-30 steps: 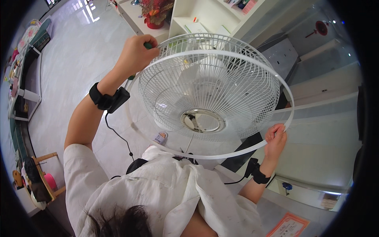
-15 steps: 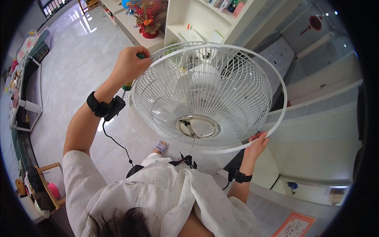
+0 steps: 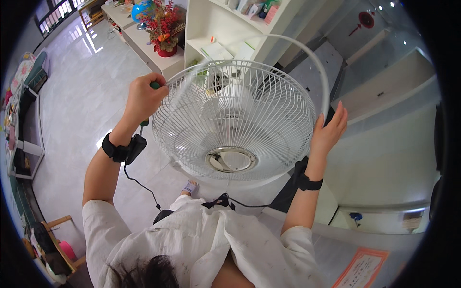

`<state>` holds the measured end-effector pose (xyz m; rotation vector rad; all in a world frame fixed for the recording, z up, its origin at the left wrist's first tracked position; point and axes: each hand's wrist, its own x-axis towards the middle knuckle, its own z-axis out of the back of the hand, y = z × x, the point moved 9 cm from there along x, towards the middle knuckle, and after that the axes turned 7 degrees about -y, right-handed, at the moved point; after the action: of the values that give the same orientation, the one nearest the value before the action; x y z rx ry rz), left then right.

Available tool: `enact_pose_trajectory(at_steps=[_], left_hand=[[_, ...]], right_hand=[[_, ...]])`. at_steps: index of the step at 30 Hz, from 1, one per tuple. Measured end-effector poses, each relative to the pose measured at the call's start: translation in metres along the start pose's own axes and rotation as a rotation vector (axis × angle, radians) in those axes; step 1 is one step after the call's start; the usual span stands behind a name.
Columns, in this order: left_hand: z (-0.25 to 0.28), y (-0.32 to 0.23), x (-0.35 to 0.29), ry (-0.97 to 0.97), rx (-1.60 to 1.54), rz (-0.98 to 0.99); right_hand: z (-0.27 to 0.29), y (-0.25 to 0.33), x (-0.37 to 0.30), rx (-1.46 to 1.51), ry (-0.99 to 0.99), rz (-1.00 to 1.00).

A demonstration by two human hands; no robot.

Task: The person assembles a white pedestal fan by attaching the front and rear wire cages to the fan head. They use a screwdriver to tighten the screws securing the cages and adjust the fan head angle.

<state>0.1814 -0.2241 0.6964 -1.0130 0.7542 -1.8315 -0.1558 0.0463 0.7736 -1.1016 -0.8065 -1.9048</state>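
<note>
A white wire fan guard (image 3: 233,129), with a shiny round badge (image 3: 231,159) at its middle, stands in front of me. White fan blades show through its wires. A white plastic ring (image 3: 322,72) rises off the guard at the far right, partly blurred. My left hand (image 3: 146,98) is closed around a green-handled screwdriver (image 3: 144,123) at the guard's left rim. Its shaft points down past my wrist. My right hand (image 3: 330,132) is at the right side with fingers stretched out, its thumb side against the ring.
A white shelf unit (image 3: 192,29) stands behind the fan. On the cabinet beside it are a red-potted plant (image 3: 166,48) and a blue globe (image 3: 143,12). A glass-sided table (image 3: 33,129) stands far left, a pale cabinet (image 3: 384,168) on the right.
My right hand has moved up along the ring and its fingers have straightened. The ring has lifted away from the guard at the far right. My left hand moved slightly left and down in view.
</note>
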Motion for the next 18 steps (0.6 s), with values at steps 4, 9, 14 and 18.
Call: enact_pose_trajectory(at_steps=[4, 9, 14, 18], left_hand=[[0.006, 0.003, -0.001, -0.028, -0.039, 0.026], [0.009, 0.002, -0.002, -0.045, -0.075, 0.013], [0.014, -0.001, -0.005, -0.069, -0.037, -0.047], [0.013, 0.003, -0.005, -0.062, -0.032, -0.039]], right_hand=[[-0.004, 0.081, 0.026, 0.357, 0.118, 0.266], [-0.012, 0.206, 0.022, 0.719, 0.507, 0.681], [0.007, 0.252, 0.014, 0.575, 0.393, 0.916], [0.011, 0.239, 0.019, 0.456, 0.231, 0.979]])
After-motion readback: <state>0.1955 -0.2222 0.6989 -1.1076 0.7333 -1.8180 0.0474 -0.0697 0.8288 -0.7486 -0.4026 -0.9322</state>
